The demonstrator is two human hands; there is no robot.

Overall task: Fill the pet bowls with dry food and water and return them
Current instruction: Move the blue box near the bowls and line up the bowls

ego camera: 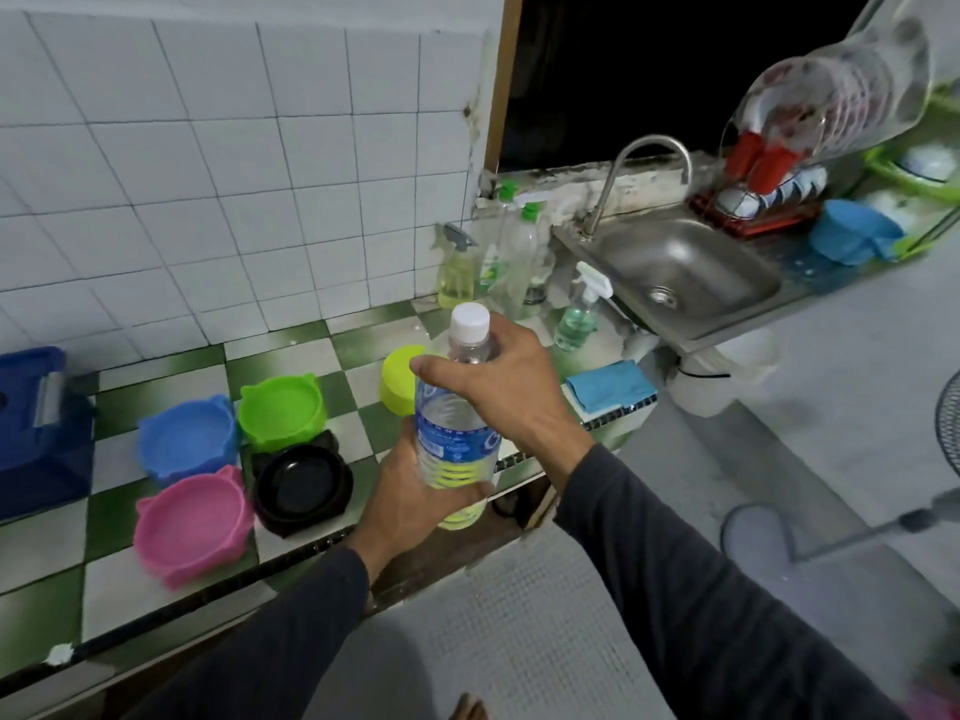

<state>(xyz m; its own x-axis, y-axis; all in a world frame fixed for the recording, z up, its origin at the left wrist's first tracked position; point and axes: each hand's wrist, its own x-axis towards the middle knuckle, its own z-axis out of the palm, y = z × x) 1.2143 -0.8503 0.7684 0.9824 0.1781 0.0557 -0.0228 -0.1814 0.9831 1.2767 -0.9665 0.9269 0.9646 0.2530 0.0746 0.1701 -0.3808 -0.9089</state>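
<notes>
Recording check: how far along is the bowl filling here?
Done: four bowls, blue, green, pink and black, sit on the counter, apparently unfilled. In hand: left hand and right hand hold the capped water bottle. Left: uncapping, pouring, dry food, returning bowls.

Four pet bowls [244,459] clustered on counter [47,543], left of bottle [454,439]; sink [680,272] far right.

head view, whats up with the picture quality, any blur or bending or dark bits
Head view: wide-angle bending curves the wall tiles and tilts the sink; the upside-down clear jug at top right is smeared and soft; the window opening is pure black; the water bottle, gripped by left hand and right hand, is fairly sharp, like the pink bowl.
</notes>
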